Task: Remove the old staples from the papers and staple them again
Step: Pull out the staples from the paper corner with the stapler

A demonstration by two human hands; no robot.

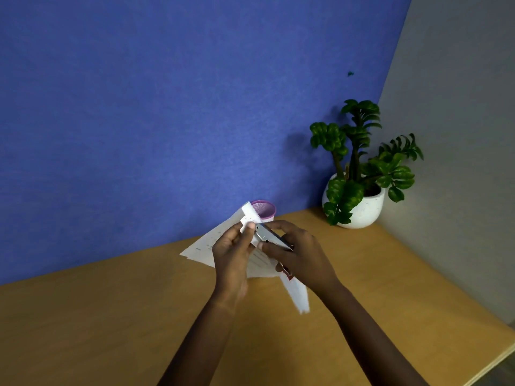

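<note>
- Above the wooden desk (111, 316), left hand (232, 257) pinched the folded papers (201, 246).
- Right hand (303, 257) clasped the metal stapler (268, 237), its nose at the folded corner.

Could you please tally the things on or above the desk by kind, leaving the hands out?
Sheaf of papers: 1
Stapler: 1
Pink mesh cup: 1
Potted plant: 1
Total: 4

papers (207, 247): white, held aloft | stapler (271, 237): metal, at folded corner
</note>
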